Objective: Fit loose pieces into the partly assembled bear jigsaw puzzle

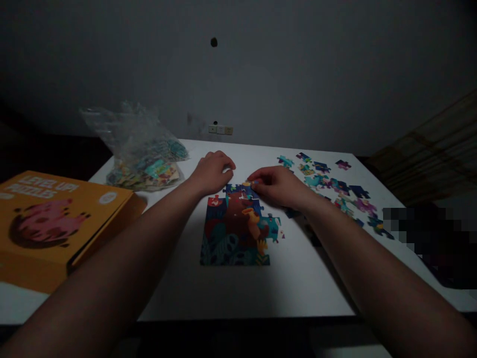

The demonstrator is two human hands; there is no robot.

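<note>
The right hand point(278, 186) is resting at the upper right corner of the partly assembled jigsaw puzzle point(236, 231), fingers curled together and pinching a small puzzle piece point(249, 184) between thumb and fingertips. The piece is sitting at the top edge of the assembled section; whether it is seated in place cannot be determined. The left hand point(212, 171) is lying just beside it, at the upper left of the assembled section, fingers loosely curled with knuckles up. It is holding nothing visible, and its fingertips are pressing down near the top row of the puzzle.

The assembled section is lying flat on the white table point(223, 288), between both forearms. The right wrist is covering part of its right edge.

To the right of the right hand, loose puzzle pieces point(335, 186) are lying scattered across the table, reaching toward its far right edge. To the left of the left hand, a clear plastic bag point(143, 154) holding more pieces is sitting near the far left corner. Nearer the person on the left, an orange puzzle box point(55, 223) is resting at the table edge, well apart from the assembled section. A wall socket plate point(220, 130) is showing on the wall behind the table.
</note>
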